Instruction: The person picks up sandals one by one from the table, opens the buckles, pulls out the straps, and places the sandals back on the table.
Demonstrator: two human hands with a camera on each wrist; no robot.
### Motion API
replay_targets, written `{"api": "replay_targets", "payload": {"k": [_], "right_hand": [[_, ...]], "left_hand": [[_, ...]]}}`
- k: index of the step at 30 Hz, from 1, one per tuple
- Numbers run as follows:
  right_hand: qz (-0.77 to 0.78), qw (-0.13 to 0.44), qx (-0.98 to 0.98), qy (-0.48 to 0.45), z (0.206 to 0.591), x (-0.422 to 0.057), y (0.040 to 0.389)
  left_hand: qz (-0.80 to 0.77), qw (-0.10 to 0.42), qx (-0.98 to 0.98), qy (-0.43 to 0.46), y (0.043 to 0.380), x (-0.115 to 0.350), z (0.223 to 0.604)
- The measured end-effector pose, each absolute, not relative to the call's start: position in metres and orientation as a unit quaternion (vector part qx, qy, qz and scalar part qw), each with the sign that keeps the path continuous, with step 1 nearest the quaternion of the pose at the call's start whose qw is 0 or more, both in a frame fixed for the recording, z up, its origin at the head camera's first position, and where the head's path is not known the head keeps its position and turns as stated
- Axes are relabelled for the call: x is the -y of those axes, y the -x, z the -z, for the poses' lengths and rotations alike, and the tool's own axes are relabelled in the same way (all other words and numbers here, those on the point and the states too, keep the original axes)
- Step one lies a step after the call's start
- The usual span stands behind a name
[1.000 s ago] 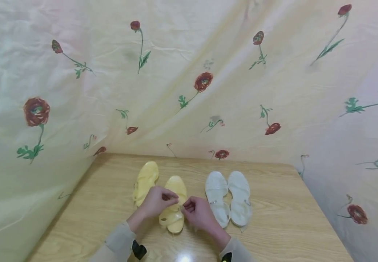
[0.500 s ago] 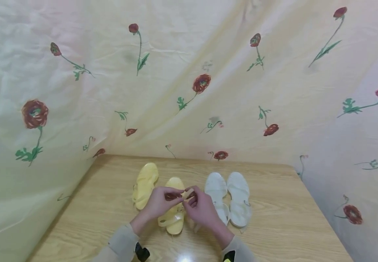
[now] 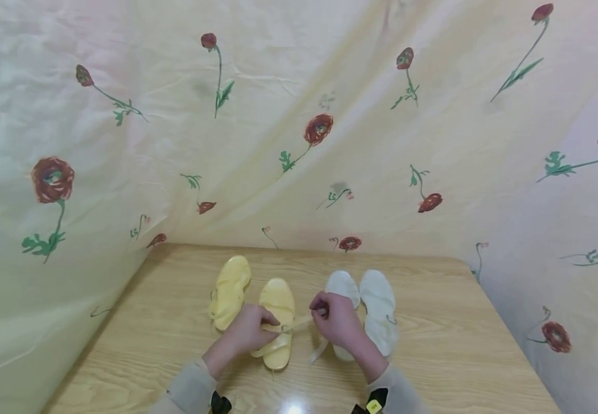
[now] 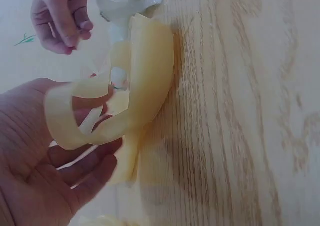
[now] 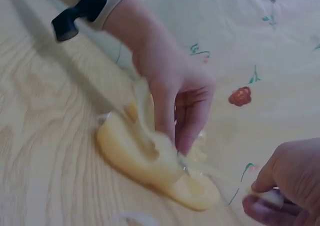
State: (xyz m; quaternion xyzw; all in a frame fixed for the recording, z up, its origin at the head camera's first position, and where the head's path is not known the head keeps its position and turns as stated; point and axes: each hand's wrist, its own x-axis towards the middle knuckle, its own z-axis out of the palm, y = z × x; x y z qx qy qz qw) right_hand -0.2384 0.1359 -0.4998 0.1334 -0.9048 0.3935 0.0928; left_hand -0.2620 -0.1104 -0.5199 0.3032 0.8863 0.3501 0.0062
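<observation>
In the head view the nearer yellow sandal [image 3: 277, 293] lies on the wooden table, toe away from me. My left hand [image 3: 249, 329] pinches it at the small metal buckle [image 3: 285, 329], thumb and fingertips together. From there a thin yellow strap [image 3: 301, 324] stretches rightward, its end pinched between the thumb and curled fingers of my right hand [image 3: 337, 319]. The left wrist view shows the sandal's wide heel strap [image 4: 60, 116] looping in front of the left hand [image 4: 55, 161]. Seen from the right wrist, the strap [image 5: 220, 173] runs taut between both hands.
Another yellow sandal [image 3: 232, 287] lies to the left. Two white sandals [image 3: 379, 305] sit at the right, one partly hidden under my right hand, with a loose pale strap [image 3: 318, 352] beside it. A flowered cloth [image 3: 257, 144] hangs behind the wooden table [image 3: 444, 333].
Both hands were close together over the sandal, handling the strap at the buckle. My right hand has since moved right, drawing the strap out, while the left stays at the buckle.
</observation>
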Motion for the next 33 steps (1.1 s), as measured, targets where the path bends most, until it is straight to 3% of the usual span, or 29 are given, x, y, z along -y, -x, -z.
{"api": "replay_targets", "payload": {"k": [8, 18, 26, 33], "right_hand": [[-0.251, 0.082, 0.944, -0.196, 0.507, -0.123, 0.234], [-0.271, 0.063, 0.926, -0.256, 0.507, -0.094, 0.238], [-0.291, 0.053, 0.915, -0.275, 0.51, -0.095, 0.244], [-0.282, 0.021, 0.911, -0.3, 0.511, -0.099, 0.25]], "left_hand": [[-0.333, 0.005, -0.895, -0.298, 0.263, 0.113, 0.521], [-0.323, -0.007, -0.895, -0.306, 0.263, 0.111, 0.512], [-0.335, 0.022, -0.897, -0.288, 0.262, 0.11, 0.507], [-0.35, 0.017, -0.893, -0.282, 0.263, 0.116, 0.51]]}}
